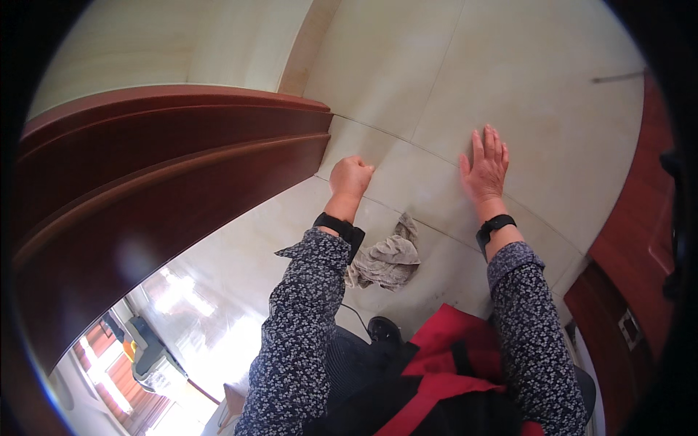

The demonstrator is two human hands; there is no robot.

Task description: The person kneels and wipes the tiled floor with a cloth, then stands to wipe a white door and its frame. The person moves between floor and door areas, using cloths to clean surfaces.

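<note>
My left hand is closed into a fist above the pale tiled floor, near the end of the dark red-brown wooden door casing. No thing shows in that fist. To its right my right hand is held out flat, palm down, with the thumb apart and nothing in it. Whether it touches anything I cannot tell. Between and below my forearms a crumpled grey-beige cloth lies on the floor. Black bands circle both wrists below the rolled, flower-patterned cuffs.
At right stands a reddish wooden door with a metal plate near its edge. A thin dark rod shows at upper right. My black shoe is by the cloth. Bright light and several items, among them a plastic-wrapped one, are at lower left.
</note>
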